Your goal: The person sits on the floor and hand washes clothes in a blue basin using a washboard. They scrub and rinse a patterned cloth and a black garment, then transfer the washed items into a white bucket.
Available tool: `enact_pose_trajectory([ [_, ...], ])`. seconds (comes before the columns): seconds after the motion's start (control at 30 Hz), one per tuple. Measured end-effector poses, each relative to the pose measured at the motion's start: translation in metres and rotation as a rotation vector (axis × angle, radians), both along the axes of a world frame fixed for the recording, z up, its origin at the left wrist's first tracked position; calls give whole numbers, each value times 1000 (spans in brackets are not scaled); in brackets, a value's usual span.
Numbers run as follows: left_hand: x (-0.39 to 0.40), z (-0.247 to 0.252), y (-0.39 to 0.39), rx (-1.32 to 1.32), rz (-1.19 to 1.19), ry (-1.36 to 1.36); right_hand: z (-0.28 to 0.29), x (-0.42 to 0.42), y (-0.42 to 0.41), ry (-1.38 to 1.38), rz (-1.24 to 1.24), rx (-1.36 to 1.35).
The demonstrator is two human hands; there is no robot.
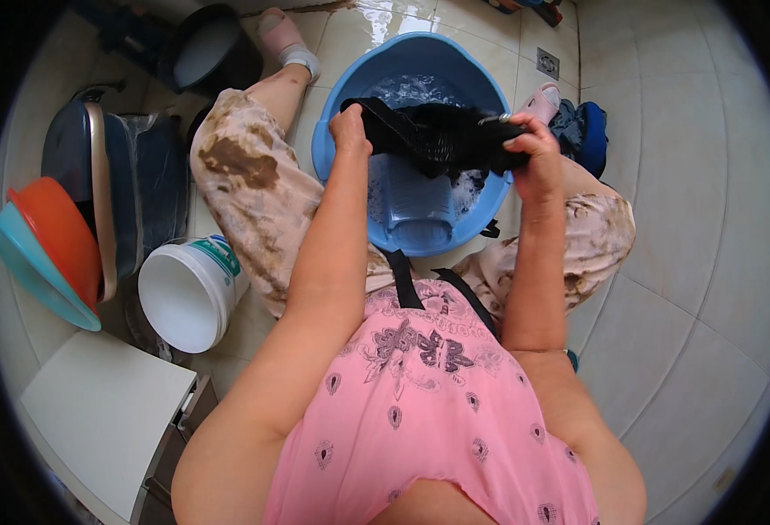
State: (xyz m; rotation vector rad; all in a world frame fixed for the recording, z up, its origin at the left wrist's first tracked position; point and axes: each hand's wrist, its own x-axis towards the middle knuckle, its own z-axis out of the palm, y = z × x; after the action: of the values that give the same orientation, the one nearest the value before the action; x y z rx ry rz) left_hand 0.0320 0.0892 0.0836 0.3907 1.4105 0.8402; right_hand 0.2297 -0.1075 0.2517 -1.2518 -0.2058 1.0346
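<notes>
Stretched between my two hands is a black garment (444, 138), held over a blue plastic basin (345, 72). My left hand (350, 130) grips its left end by the waistband-like edge. At the other end, my right hand (534, 154) pinches the cloth near the basin's right rim. Sudsy water (414, 92) shows in the basin beyond the cloth. A ribbed washboard section (419, 190) slopes on the basin's near side, with foam along both edges. The cloth hides the basin's middle.
To the left lie a white plastic bucket (184, 298) on its side, tilted orange (56, 230) and turquoise basins (37, 269), and a white-topped cabinet (109, 420). A black bucket (211, 52) holds cloudy liquid. Dark cloth (570, 128) sits in a blue container (595, 138) at right, near a floor drain (547, 63).
</notes>
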Motion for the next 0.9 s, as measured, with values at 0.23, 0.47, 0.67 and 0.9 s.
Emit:
enact_pose_trajectory([
  [0.23, 5, -33, -17, 334, -438, 892, -134, -4, 30, -944, 278, -841],
  [0.47, 57, -50, -63, 598, -978, 1199, -223, -41, 74, -1431, 227, -933],
  [0.67, 78, -95, -41, 585, -1121, 1396, -262, -19, 116, -1353, 366, -1078],
  [0.9, 96, -108, -10, 583, -1318, 1447, -290, 1, 131, -1143, 381, -1056],
])
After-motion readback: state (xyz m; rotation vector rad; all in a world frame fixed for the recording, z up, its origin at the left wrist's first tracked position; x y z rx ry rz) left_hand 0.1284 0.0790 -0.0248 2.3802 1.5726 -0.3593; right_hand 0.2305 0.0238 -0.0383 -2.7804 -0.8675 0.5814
